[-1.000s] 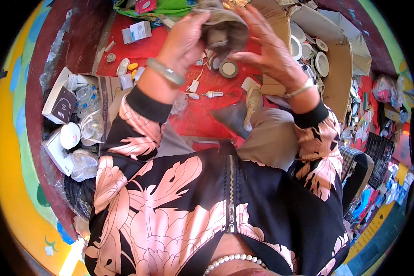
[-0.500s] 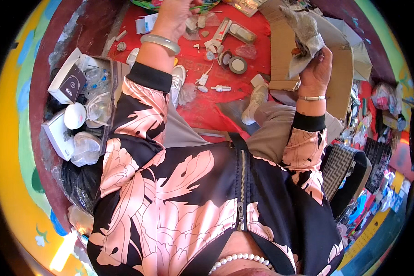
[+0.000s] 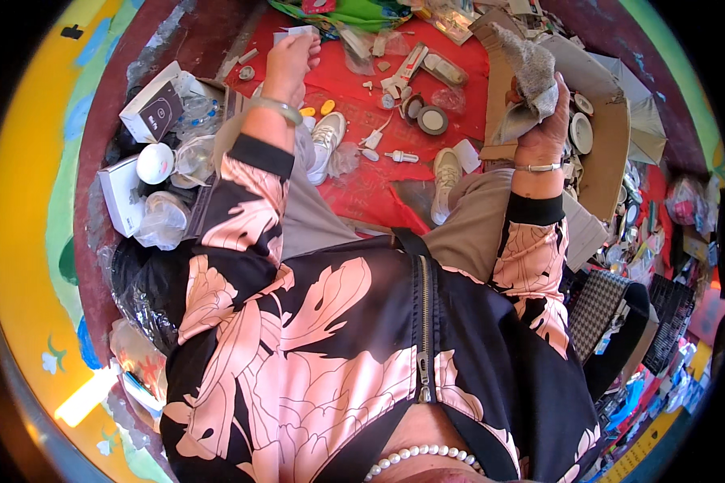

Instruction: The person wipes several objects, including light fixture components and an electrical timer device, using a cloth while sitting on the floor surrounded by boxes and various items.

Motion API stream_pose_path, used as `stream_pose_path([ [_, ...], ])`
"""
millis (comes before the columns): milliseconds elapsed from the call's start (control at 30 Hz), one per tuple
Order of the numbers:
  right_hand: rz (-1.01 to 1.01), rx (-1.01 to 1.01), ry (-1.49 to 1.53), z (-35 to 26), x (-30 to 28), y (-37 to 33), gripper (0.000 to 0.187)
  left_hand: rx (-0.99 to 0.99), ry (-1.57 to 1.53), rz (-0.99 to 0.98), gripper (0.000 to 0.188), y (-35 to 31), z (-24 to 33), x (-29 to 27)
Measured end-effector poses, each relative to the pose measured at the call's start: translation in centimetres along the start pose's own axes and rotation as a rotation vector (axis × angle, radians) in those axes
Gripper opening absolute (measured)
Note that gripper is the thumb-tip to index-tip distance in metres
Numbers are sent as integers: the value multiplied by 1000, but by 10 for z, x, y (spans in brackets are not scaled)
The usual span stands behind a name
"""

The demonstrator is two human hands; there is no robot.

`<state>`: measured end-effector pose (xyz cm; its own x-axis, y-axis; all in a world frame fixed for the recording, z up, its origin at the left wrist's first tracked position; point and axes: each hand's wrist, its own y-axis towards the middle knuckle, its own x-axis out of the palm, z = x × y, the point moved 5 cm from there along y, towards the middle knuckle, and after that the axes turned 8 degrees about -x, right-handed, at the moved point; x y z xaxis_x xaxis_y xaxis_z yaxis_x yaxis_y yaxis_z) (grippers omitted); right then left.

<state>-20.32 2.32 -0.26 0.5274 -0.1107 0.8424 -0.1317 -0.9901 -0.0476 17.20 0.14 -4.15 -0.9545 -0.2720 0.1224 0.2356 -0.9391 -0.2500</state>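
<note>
I have the right hand (image 3: 546,125) up in front of the body, forearm nearly upright, wrist almost straight, a thin metal bracelet (image 3: 537,167) just below it. Its fingers are closed around the lower part of a crumpled grey-brown piece of knitted fabric (image 3: 532,68), which stands up past the fingertips and leans to that hand's left. Close on the hand's right, a brown open-topped cardboard box (image 3: 611,141) holds round white-rimmed lamp fittings (image 3: 580,133).

I read the left hand (image 3: 292,64) as reaching farther forward, well apart from the right, forearm upright, fingers bent inward to the right. A small white carton (image 3: 296,32) shows just beyond its knuckles; I cannot tell whether the fingers grip it or only pass in front. A smooth pale bangle (image 3: 277,108) circles that wrist, with a yellow oval piece (image 3: 327,106) near it on the right.

Between the hands I see a red sheet (image 3: 354,92) bearing a round dark-rimmed disc (image 3: 432,121) and, nearer the body, a slim white bulb (image 3: 401,156).
</note>
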Motion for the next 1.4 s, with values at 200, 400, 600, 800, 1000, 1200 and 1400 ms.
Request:
stream_pose_path([
  [200,8,-30,-42,-16,-21,-26,30,163,19,-31,21,-81,23,-9],
  [400,72,-7,-18,-5,-29,-33,30,281,196,-172,22,-94,50,33],
  [600,109,-16,46,15,-11,-24,27,507,1170,-281,19,-33,-81,77],
  [800,108,88,103,21,14,1,28,-188,1500,-692,27,-19,-305,80],
  [1000,170,70,-84,30,-6,9,28,-211,1509,-727,29,-7,-294,76],
  [1200,287,39,-114,23,2,-7,34,-56,1568,-679,26,11,-352,63],
  [1400,345,131,-138,46,17,-10,37,-11,1503,-597,22,17,-395,50],
])
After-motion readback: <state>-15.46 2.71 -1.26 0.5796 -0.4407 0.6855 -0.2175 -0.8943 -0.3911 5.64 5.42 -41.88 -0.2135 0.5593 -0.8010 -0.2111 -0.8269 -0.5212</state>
